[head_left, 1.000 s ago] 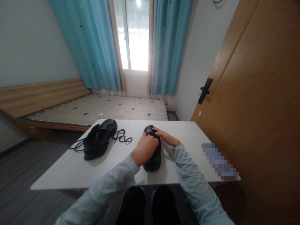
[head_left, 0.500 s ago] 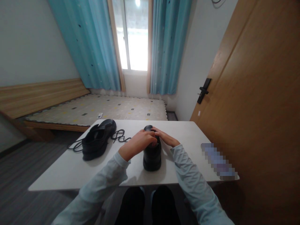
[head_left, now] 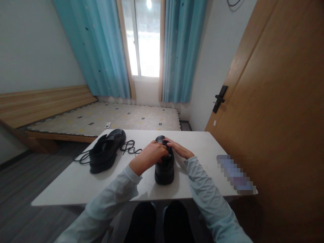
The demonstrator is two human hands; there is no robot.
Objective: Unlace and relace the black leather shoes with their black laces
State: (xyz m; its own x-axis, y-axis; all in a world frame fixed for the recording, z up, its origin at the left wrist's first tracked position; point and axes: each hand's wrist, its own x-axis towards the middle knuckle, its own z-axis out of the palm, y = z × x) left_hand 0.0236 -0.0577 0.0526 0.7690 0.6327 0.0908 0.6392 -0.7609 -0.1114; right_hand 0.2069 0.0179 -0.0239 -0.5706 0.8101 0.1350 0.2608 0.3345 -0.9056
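Note:
A black shoe (head_left: 164, 173) stands on the white table in front of me, heel towards me and toe pointing away. My left hand (head_left: 152, 153) reaches over it from the left, with its fingers curled at the tongue and lacing area. From the other side, my right hand (head_left: 178, 148) grips the shoe's upper near the toe. What lies under the fingers is mostly hidden. To the left sits a second black shoe (head_left: 102, 160), its opening facing up and its black laces (head_left: 130, 146) trailing loose on both sides.
The white table (head_left: 68, 189) has a pixelated flat item (head_left: 235, 173) at its right edge. Behind it is a bed (head_left: 131, 114) bearing a small white object (head_left: 107, 125). A wooden door (head_left: 275, 111) stands on the right, and blue curtains (head_left: 101, 50) flank the window.
My left hand has shifted slightly over the shoe's tongue, and its fingers have moved a little. My right hand and both shoes stay in place.

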